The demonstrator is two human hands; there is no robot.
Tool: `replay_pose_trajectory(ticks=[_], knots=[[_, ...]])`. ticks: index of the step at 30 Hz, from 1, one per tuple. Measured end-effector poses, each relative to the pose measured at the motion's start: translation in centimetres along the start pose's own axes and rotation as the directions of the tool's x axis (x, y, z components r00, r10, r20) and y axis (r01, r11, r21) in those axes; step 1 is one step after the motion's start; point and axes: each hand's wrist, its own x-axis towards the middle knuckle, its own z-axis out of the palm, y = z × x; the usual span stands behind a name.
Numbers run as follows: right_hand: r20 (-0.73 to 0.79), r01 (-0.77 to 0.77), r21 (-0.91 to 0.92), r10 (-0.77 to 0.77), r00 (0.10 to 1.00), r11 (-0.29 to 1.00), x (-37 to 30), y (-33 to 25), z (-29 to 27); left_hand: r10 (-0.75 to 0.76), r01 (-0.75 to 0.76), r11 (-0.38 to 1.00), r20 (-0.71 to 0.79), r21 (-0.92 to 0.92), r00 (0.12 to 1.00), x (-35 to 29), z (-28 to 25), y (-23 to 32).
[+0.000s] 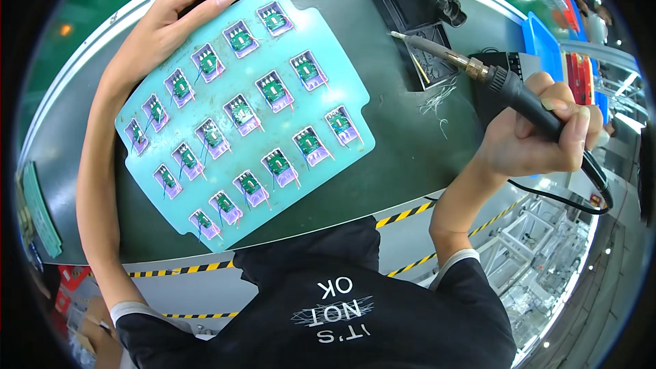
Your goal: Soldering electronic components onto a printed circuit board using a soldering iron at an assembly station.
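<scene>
My right hand (547, 126) is wrapped around the black handle of a soldering iron (502, 84), raised at the right. Its tip points left, over the black tray at the back. My left hand (181, 17) grips the far left edge of a teal fixture board (239, 157), thumb on top and the other fingers along the rim. The board lies at a slant on the table. Rows of cut-outs hold small green circuit boards (240, 39) in purple housings, with thin red and blue wires sticking out. The iron is apart from the circuit boards.
A black soldering stand with a tray (427, 58) sits at the back, wire scraps (437, 102) beside it. Behind the iron is a black box (502, 68); blue bins (543, 41) stand farther right. The iron's cord (567, 206) loops past the dark green table's (403, 178) near edge.
</scene>
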Motion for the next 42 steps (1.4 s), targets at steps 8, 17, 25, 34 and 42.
replay_pose_trajectory(ticks=[8,17,25,34,42], knots=[[0.084,0.047,-0.056,-0.042,0.996,0.997,-0.2,0.4,-1.3,-0.091,0.092,0.996,0.055,-0.019,0.994,-0.3,-0.5,0.2],[0.027,0.122,-0.115,-0.120,0.992,0.986,-0.9,1.2,-0.3,-0.144,0.144,0.989,0.000,-0.019,0.990,-0.5,-0.3,-0.2],[-0.003,0.112,-0.165,-0.114,0.993,0.980,-0.6,1.2,-0.2,-0.245,0.244,0.969,-0.012,-0.033,0.969,0.8,0.1,3.8],[-0.059,0.135,-0.167,-0.147,0.987,0.977,-0.5,1.5,0.1,-0.259,0.259,0.966,-0.008,-0.004,0.966,0.8,0.0,3.9],[0.025,0.104,-0.243,-0.100,0.995,0.965,-0.5,0.6,0.3,-0.226,0.224,0.972,-0.012,-0.076,0.974,0.8,0.1,3.6]])
